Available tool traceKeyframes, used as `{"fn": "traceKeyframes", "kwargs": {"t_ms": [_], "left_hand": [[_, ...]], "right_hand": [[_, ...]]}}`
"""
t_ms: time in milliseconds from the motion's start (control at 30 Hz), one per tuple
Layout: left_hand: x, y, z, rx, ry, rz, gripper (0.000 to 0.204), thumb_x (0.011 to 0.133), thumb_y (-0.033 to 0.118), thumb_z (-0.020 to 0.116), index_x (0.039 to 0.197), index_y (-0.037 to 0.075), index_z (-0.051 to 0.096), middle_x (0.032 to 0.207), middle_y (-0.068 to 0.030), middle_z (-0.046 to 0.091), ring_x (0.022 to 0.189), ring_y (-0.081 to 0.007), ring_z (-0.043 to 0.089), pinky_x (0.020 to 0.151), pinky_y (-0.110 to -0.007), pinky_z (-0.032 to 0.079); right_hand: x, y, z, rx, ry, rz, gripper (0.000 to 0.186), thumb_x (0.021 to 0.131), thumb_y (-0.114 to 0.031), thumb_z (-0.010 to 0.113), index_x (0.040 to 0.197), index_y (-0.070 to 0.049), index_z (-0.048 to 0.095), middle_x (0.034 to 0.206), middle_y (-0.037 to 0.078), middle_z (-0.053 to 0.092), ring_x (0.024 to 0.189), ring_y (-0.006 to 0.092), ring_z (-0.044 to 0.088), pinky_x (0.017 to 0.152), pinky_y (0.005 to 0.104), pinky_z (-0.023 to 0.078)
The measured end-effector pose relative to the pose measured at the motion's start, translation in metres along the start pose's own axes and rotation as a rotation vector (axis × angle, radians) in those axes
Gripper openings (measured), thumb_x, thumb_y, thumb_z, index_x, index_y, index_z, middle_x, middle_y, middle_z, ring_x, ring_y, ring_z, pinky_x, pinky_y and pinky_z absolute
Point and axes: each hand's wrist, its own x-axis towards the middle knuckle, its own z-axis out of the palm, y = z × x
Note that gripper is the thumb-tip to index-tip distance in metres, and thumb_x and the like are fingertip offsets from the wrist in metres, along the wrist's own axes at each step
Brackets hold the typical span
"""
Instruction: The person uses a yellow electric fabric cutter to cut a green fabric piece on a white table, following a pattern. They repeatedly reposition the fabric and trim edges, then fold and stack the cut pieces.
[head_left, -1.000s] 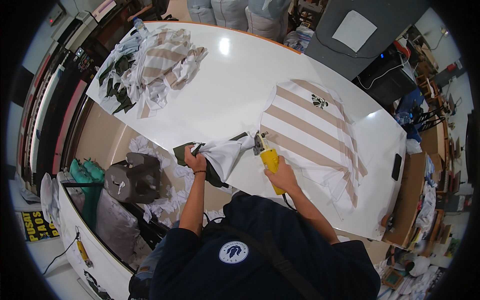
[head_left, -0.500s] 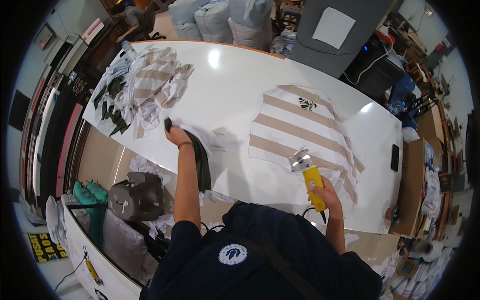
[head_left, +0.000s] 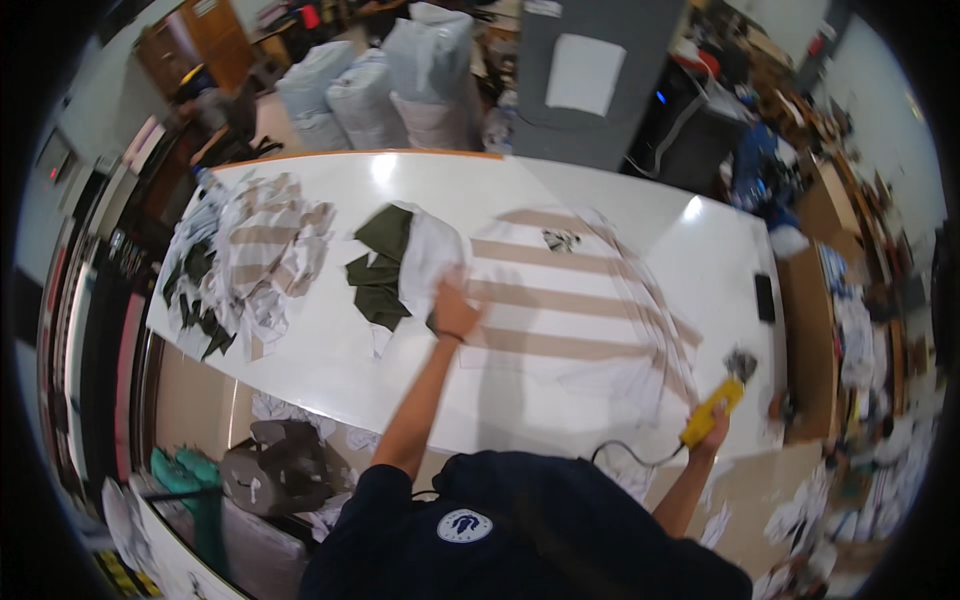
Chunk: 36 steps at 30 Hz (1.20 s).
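Fingers of our right hand (head_left: pixel 708 432) are wrapped around the handle of a yellow cutter (head_left: pixel 712 410), firm hold. Cutter sits over the surface by the near right corner, metal head angled up toward the right edge. Can't tell if the head touches down. Black cord (head_left: pixel 640 461) loops from the handle's end along the near edge, toward our body.

Our left hand (head_left: pixel 457 308) is motion-blurred around mid-surface. Fingers smear out, so we can't tell whether they pinch cloth or just pass over it. It overlaps the left border of the striped panel (head_left: pixel 560 297) and is right beside the green-and-white cloth (head_left: pixel 382 284).

Striped panel: tan and white bands, dark print near its far end, spread from the middle of the white table (head_left: pixel 345 365) toward the right edge, loose folds on its right side. Green-and-white cloth lies just left of it, dark green part facing the left edge, white part facing the panel.

Cloth pile (head_left: pixel 262 245), mixed stripes, white and dark green, crumpled along the left edge. Flat black object (head_left: pixel 764 297) lies close to the right edge. Brown-grey stool (head_left: pixel 277 470) stands on the floor off the near left corner.
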Motion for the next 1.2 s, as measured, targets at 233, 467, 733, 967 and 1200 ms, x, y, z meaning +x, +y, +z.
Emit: {"fn": "traceKeyframes", "kwargs": {"t_ms": [233, 467, 733, 967, 1200], "left_hand": [[-0.078, 0.141, 0.044, -0.057, -0.605, 0.098, 0.085, 0.080, 0.056, 0.072, 0.145, 0.006, 0.049, 0.122, -0.0198, 0.063, 0.118, -0.0323, 0.059, 0.098, -0.051, 0.043], [-0.049, 0.154, -0.025, -1.067, -0.947, -0.293, 0.037, 0.098, 0.027, 0.065, 0.130, 0.009, 0.064, 0.096, -0.0034, 0.069, 0.083, -0.0112, 0.063, 0.073, -0.031, 0.050], [0.039, 0.092, -0.213, -1.126, -0.665, -0.354, 0.044, 0.106, 0.041, 0.053, 0.136, 0.010, 0.058, 0.106, 0.0034, 0.061, 0.090, -0.0024, 0.054, 0.078, -0.023, 0.047], [0.129, 0.034, -0.316, -1.111, 0.324, -0.441, 0.020, 0.105, 0.028, 0.055, 0.104, 0.009, 0.062, 0.086, 0.0024, 0.061, 0.073, -0.0083, 0.056, 0.069, -0.024, 0.048], [0.235, -0.146, -0.458, -0.101, 0.643, -0.178, 0.041, 0.102, 0.038, 0.053, 0.099, -0.001, 0.065, 0.091, -0.0123, 0.068, 0.082, -0.0186, 0.064, 0.075, -0.037, 0.050]], "right_hand": [[-0.007, 0.061, -0.069, 0.029, 0.192, 0.036, 0.052, 0.087, -0.047, 0.068, 0.113, -0.005, 0.054, 0.078, 0.007, 0.056, 0.059, 0.0218, 0.058, 0.050, 0.0350, 0.051], [-0.014, 0.062, -0.053, -0.110, 0.099, 0.164, 0.050, 0.087, -0.046, 0.067, 0.113, -0.005, 0.054, 0.078, 0.007, 0.056, 0.060, 0.0220, 0.059, 0.051, 0.0350, 0.051], [-0.005, 0.064, -0.040, -0.146, 0.012, 0.228, 0.049, 0.088, -0.046, 0.067, 0.112, -0.005, 0.054, 0.078, 0.008, 0.057, 0.060, 0.0222, 0.059, 0.052, 0.0350, 0.051], [-0.001, 0.062, -0.045, -0.151, 0.004, 0.239, 0.048, 0.089, -0.045, 0.066, 0.112, -0.005, 0.054, 0.078, 0.008, 0.057, 0.061, 0.0224, 0.059, 0.052, 0.0350, 0.051], [0.007, 0.062, -0.039, -0.166, -0.048, 0.267, 0.046, 0.089, -0.044, 0.066, 0.112, -0.005, 0.055, 0.078, 0.009, 0.058, 0.062, 0.0225, 0.060, 0.053, 0.0350, 0.051]]}}
